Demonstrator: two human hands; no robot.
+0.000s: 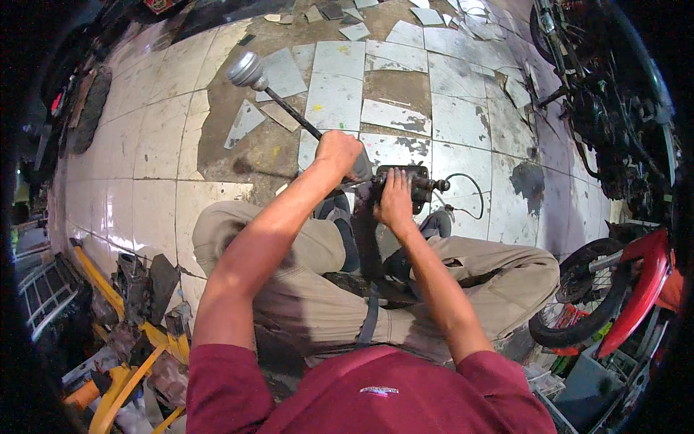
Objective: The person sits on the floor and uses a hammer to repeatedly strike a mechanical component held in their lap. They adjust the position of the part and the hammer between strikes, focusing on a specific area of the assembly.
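My left hand point(338, 155) is closed around a long black rod point(285, 108) with a silver rounded cylindrical piece point(246, 70) at its upper end; a dark grey body at the rod's lower end is partly under the hand. Just right of it, my right hand point(395, 195) lies with fingers stretched on a black mechanical part point(417, 174), which has a round fitting point(439, 185) and a looping black cable point(481, 195). Below the part, a dark elongated piece point(372, 249) extends between my legs, its details unclear.
I sit low on broken tiles point(332, 87). A dark motorcycle point(600, 123) stands at right, with a wheel point(571, 289) and red fender point(635, 289) nearer me. Yellow frame parts point(101, 282) and metal scrap lie at left. Loose tile pieces point(354, 31) lie ahead.
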